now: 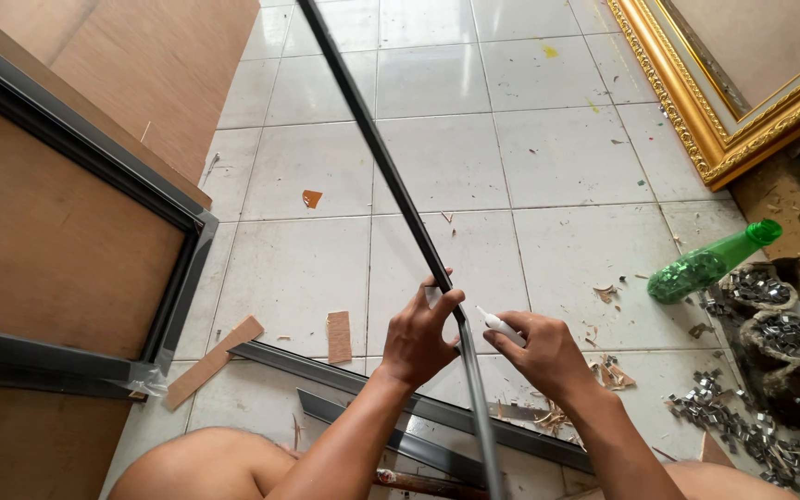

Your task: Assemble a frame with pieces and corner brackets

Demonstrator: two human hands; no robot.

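Observation:
A long thin dark frame strip runs from the top centre down between my knees. My left hand grips it near its lower part, fingers wrapped around it. My right hand holds a small white glue tube with its nozzle pointing left, close to the strip just beside my left hand. Both hands hover above the white tiled floor.
A dark frame with a brown board lies at left. More dark strips and wood offcuts lie on the floor. A gold ornate frame is at top right; a green bottle and bowls of metal clips at right.

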